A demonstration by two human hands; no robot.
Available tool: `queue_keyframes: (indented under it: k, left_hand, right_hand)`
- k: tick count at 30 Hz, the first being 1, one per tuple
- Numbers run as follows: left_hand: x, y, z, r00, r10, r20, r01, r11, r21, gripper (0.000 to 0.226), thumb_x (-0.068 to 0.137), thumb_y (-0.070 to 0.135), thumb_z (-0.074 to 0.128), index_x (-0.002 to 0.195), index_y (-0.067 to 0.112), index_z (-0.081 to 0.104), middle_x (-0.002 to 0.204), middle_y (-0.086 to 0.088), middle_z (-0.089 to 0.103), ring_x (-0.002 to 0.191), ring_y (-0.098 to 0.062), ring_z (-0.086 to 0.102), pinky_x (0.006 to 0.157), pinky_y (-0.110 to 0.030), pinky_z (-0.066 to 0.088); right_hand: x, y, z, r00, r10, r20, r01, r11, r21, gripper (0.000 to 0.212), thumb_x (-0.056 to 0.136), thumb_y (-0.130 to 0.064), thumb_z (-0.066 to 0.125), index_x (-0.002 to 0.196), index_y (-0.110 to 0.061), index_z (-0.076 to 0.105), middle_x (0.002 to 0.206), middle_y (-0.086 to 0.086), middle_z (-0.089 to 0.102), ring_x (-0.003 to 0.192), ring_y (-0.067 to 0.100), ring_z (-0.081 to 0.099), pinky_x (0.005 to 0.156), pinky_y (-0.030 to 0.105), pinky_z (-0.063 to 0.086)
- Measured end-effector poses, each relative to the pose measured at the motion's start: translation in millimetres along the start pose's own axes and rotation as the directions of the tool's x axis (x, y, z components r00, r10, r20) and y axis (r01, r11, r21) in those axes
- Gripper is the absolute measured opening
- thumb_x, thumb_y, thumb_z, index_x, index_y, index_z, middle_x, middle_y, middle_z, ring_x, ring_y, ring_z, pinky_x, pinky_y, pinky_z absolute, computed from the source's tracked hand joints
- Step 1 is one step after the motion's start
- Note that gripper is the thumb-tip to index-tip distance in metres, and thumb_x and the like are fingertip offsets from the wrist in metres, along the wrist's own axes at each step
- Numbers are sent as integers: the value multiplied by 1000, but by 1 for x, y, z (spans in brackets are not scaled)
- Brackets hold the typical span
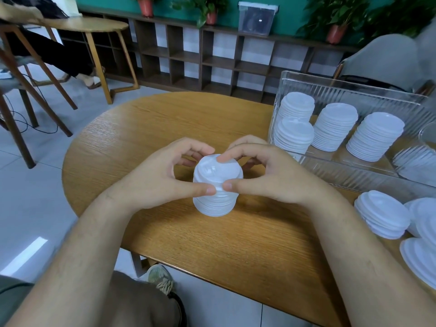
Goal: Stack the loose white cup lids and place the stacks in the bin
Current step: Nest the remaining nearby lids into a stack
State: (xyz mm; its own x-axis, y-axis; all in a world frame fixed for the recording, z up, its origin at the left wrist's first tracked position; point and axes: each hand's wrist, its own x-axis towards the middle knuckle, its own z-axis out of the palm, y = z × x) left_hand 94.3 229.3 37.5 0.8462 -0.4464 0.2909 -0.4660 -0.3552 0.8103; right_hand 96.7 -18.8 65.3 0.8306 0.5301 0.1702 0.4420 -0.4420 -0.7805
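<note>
Lid stack (213, 205) stands on the table (165, 119) between our hands | left hand (160, 175) and right hand (271, 175) both curl round it, thumbs meeting on its near side, fingertips at its top rim | bin (354, 178) to the right holds four finished stacks (335, 126) | loose lids (382, 213) lie near the bin, unbinned | we judge the task past halfway

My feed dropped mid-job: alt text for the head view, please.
The left hand and right hand grip a stack of white lids standing on the wooden table. Right of them, a clear bin holds at least four stacks; loose lids lie nearer.
</note>
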Motion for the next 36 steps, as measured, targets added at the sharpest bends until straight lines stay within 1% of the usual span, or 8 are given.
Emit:
queue_keyframes:
  k: [4,9,15,17,20,27,31,36]
  left_hand:
    - [1,1,0,1000,6,20,-6,1000,7,63,68,45,85,125,31,62,126,7,63,125,-18,57,106,-47,46]
    - [-1,2,1,996,-53,76,50,998,32,70,65,50,83,129,33,59,127,16,58,127,-8,53,109,-39,43]
    - [-2,-10,5,934,-264,241,221,956,191,108,61,48,94,147,51,28,140,29,44,133,7,40,115,-32,36]
    - [-2,-15,10,937,-278,211,216,937,276,107,61,49,91,145,55,25,137,29,45,132,5,37,114,-32,36]
    - [-3,-13,19,958,-249,141,207,943,259,99,64,46,88,144,49,31,134,28,47,131,0,40,112,-34,38]
    - [-17,7,49,979,-201,-28,200,933,300,89,61,59,78,140,38,43,125,31,49,120,-4,44,107,-35,41]
    - [-19,27,69,986,-161,-38,165,930,328,82,67,46,86,138,37,45,120,34,49,116,0,45,102,-29,41]
    - [0,68,97,996,-83,-44,92,947,307,71,69,41,87,126,45,44,110,36,49,107,4,44,86,-11,37]
  right_hand:
    - [-1,1,-1,1000,-6,5,6,1000,-6,41,77,-24,87,115,-28,72,121,-8,57,117,9,57,103,31,46]
    - [1,4,-1,999,-6,38,8,998,-65,41,77,-28,87,114,-29,71,122,-9,55,117,10,56,100,32,47]
    - [-1,3,-1,999,-41,33,43,997,-63,37,77,-25,87,110,-27,73,126,-12,53,120,9,53,96,25,46]
    - [0,3,0,996,-89,24,92,989,-112,33,78,-26,87,108,-31,75,124,-17,54,124,12,50,98,27,43]
    - [-5,5,-1,987,-161,-18,153,962,-224,29,80,-27,84,108,-32,77,118,-18,58,122,15,47,104,32,40]
    - [-45,4,11,974,-152,-170,90,940,-328,26,94,-24,68,119,-28,74,124,-21,62,121,6,50,105,28,39]
    - [-78,-2,2,972,-114,-206,38,940,-340,27,97,-24,64,123,-28,72,128,-21,59,125,3,48,109,29,38]
    - [-114,-19,-39,961,-89,-261,-9,936,-352,26,96,-23,65,120,-29,72,123,-23,58,120,0,51,104,26,42]
